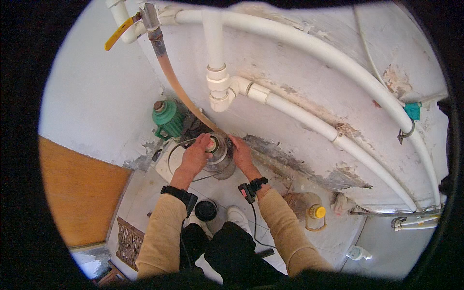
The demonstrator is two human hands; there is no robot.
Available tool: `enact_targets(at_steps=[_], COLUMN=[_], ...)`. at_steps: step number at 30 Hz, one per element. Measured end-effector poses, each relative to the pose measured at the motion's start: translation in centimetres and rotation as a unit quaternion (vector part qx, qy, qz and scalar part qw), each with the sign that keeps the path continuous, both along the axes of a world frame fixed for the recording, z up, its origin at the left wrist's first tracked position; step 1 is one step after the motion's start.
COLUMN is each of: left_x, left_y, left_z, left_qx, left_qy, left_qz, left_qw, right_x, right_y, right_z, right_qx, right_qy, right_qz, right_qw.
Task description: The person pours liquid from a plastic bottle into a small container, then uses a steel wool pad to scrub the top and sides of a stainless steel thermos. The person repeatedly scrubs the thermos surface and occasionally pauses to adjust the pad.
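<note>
My left hand (197,154) lies on the near left of a round metal housing (221,159) on the floor, its fingers by the round opening on top. At the far right side of the same housing is my right hand (241,154), fingertips against its edge where an orange-brown hose (185,98) comes down. A thin dark cable loops out to the left of the housing. Behind my left hand stands a green ribbed motor-like unit (168,116). What the fingers grip, if anything, is hard to make out.
A black round cap or cup (206,210) is near my shoes. A large plastic jug with a yellow cap (319,212) stands at right, a white bottle (357,252) beyond. White pipes (297,112) run along the wall; a yellow-handled valve (119,33) is upper left.
</note>
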State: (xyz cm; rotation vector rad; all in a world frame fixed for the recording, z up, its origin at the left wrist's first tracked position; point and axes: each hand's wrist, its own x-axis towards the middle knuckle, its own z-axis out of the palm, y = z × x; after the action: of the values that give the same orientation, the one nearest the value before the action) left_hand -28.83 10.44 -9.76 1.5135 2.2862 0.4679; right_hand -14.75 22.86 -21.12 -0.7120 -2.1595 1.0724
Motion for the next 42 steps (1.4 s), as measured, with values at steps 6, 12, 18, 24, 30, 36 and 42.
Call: enact_targets(at_steps=[6,12,18,24,30,36,42], left_x=[0.0,-0.2,-0.1,0.1,0.2,0.2,0.1], left_y=[-0.1,-0.1,-0.2,-0.2,-0.2,-0.3,-0.1], left_z=[-0.5,-0.5,-0.4,-0.4,-0.8,-0.7,-0.7], left_qx=[0.022,0.001,0.024,0.019,0.051,0.025,0.029], left_qy=[0.003,-0.003,0.013,-0.012,0.016,0.006,0.037], left_qz=[-0.003,0.011,0.001,0.009,-0.001,0.011,0.008], left_qw=[1.0,1.0,1.0,1.0,0.999,1.0,0.999], right_x=[3.2,5.4,-1.1,3.0,-0.9,1.2,1.8], right_y=[-6.3,-6.2,-3.5,-7.4,-0.9,-3.9,-6.1], right_z=[-0.3,1.5,2.9,1.9,2.7,1.8,2.2], right_qx=[0.112,0.006,0.008,0.16,-0.002,0.14,0.092], right_qy=[0.006,0.052,0.079,-0.011,-0.039,-0.057,0.014], right_qz=[-0.06,0.004,-0.034,-0.001,0.03,-0.016,-0.019], right_qw=[0.992,0.999,0.996,0.987,0.999,0.988,0.996])
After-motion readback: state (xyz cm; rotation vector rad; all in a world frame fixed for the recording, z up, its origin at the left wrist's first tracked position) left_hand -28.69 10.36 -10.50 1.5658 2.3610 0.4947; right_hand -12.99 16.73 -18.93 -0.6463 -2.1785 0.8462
